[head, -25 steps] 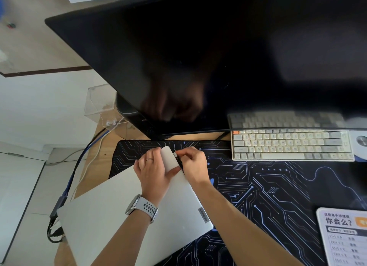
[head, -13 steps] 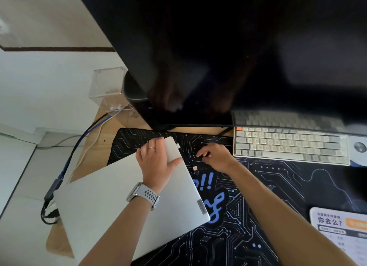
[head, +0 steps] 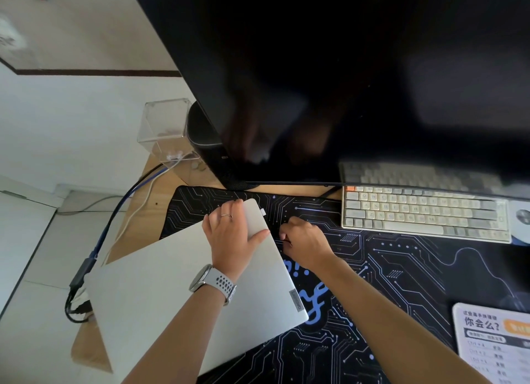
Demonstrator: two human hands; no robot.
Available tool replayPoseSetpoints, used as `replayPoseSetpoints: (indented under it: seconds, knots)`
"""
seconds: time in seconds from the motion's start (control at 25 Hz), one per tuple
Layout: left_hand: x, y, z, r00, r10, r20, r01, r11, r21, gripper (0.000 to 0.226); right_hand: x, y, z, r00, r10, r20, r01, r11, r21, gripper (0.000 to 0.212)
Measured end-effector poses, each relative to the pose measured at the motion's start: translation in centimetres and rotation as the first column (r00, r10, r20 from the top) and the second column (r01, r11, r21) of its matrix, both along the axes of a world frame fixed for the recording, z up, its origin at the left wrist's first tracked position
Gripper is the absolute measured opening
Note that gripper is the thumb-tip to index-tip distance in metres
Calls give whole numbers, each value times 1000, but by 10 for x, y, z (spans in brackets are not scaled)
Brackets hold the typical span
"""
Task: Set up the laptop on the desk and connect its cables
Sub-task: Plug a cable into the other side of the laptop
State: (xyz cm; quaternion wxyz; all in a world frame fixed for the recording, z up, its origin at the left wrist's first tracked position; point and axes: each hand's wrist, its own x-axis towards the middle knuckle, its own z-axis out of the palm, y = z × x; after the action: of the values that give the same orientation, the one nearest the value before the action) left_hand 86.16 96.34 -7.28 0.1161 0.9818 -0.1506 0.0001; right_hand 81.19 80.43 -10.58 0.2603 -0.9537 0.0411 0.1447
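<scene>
Here, hands are working at the closed laptop on the desk mat.
The left hand, fingers spread, is pressing its far corner; the right hand (fingers curled, pinching something small and dark) is hovering just right.

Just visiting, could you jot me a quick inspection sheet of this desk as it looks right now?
Surface: wooden desk under a black circuit-print mat.
Job's things: closed silver laptop, lying askew, partly on the mat, its left end over the desk edge.
Clutter: keyboard, card, clear box, dark monitor.
Hands: left hand flat on the laptop's far corner; right hand on the mat beside it, pinching something small and dark, unclear what.
Cables: blue and white cables run to plugs at the laptop's left end.
Surroundings: pale floor left of the desk.
</scene>
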Motion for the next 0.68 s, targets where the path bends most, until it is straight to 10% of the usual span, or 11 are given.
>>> replayPoseSetpoints:
  seconds: [0.44,0.68]
  knots:
    - [0,0,0,1000,0,4,0,1000,7,78,11,-5,24,761,-597,-254,561,410,719,22]
    - [0,0,1,1000,3,-2,-3,1000,4,79,18,10,28,761,-583,-284,575,403,712,9]
